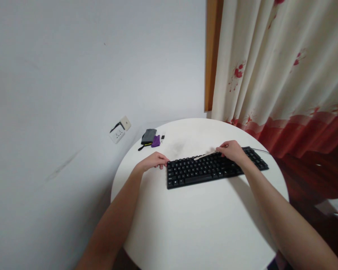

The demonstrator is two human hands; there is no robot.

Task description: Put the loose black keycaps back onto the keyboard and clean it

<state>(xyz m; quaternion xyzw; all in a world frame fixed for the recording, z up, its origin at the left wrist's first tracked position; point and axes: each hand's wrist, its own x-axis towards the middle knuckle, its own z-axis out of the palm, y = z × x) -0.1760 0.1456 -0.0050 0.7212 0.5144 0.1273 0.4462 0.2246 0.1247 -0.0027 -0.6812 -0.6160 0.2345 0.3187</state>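
Note:
A black keyboard (197, 172) lies slightly aslant on the round white table (202, 225). At its upper left corner, the fingertips of my left hand (154, 161) are closed against the edge and steady it. My right hand (231, 150) is above the upper right part of the keys, pinching a thin pale stick (205, 155). The stick slants down to the left, its wider tip over the top rows of keys; whether the tip touches them I cannot tell. Part of the keyboard is hidden beneath my right hand and forearm.
A grey pouch (149, 136), a purple cloth-like item (156, 141) and a small black item (162, 137) lie at the table's back left. The keyboard cable (259, 150) runs off right. A wall socket (117, 134) is at left, a curtain (259, 75) behind.

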